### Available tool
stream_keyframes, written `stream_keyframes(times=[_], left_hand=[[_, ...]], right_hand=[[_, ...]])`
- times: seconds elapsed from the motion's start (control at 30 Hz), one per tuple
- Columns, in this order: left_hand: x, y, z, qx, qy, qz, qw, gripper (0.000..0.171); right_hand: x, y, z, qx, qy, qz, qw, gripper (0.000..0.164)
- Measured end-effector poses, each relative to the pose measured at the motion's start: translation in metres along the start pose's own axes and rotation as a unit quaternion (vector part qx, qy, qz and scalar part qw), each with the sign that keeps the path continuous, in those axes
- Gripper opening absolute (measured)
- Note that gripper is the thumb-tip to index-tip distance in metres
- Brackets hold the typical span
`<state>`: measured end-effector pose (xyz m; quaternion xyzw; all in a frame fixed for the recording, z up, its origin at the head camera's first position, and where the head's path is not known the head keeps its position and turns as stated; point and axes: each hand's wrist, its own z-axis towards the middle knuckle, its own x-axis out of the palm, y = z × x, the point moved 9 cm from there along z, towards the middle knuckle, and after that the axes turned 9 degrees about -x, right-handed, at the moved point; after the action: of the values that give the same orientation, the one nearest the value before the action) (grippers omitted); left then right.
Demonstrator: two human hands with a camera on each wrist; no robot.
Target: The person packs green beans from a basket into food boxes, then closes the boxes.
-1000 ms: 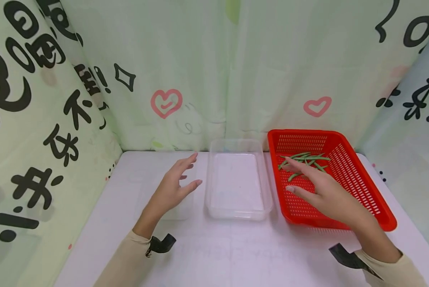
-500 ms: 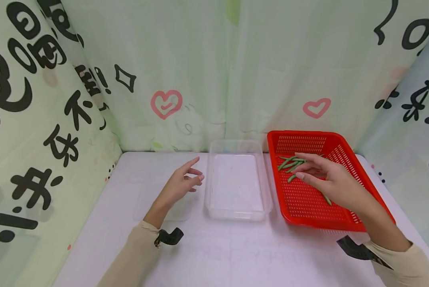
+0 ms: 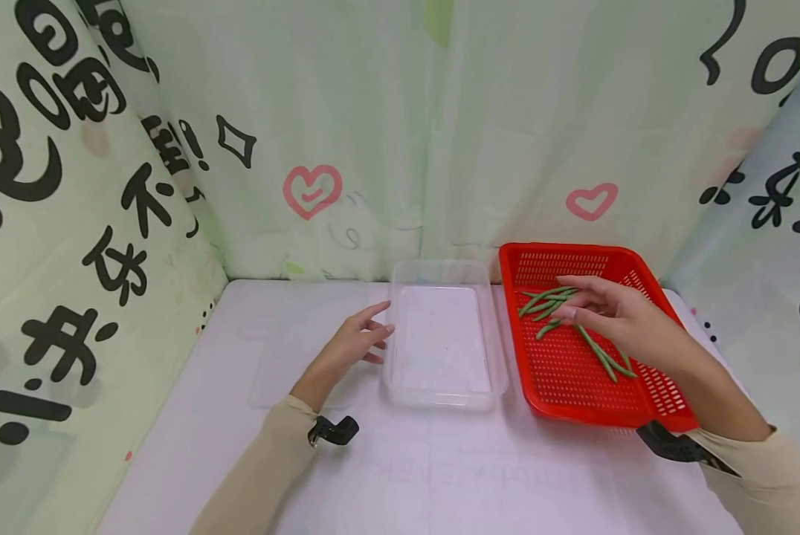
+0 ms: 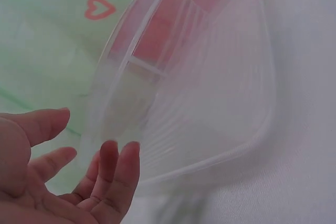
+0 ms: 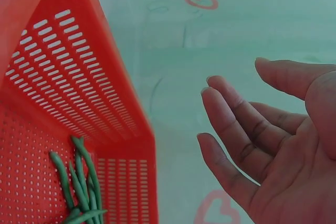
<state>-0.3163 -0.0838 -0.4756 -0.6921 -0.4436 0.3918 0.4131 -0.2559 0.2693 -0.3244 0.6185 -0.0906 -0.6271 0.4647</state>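
A clear plastic container (image 3: 443, 342) stands in the middle of the table in the head view. My left hand (image 3: 348, 348) is at its left wall, fingertips right at the rim. In the left wrist view the fingers of that hand (image 4: 68, 182) are loosely bent, with nothing between them. Green beans (image 3: 543, 303) lie in the red perforated basket (image 3: 560, 394) on the right. Over the basket hovers my right hand (image 3: 617, 319), hiding some of the beans. The right wrist view shows this hand (image 5: 268, 145) holding nothing, its fingers relaxed and apart.
Left of the container a faint, flat, see-through rectangle (image 3: 286, 379) lies on the white table (image 3: 400, 475). A pale green curtain (image 3: 480, 134) with printed letters and hearts closes off the back and sides, close behind the container and basket.
My left hand has moved right, up to the container's wall. The right hand has shifted slightly right over the basket, and some beans now lie nearer the basket's front.
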Motion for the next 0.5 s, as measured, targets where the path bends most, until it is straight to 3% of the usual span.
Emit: stream_keyframes(times=[0.5], left_hand=[[0.002, 0.001, 0.008, -0.024, 0.0, -0.04, 0.9989, 0.055]], right_hand=[[-0.013, -0.037, 0.006, 0.046, 0.043, 0.013, 0.998, 0.054]])
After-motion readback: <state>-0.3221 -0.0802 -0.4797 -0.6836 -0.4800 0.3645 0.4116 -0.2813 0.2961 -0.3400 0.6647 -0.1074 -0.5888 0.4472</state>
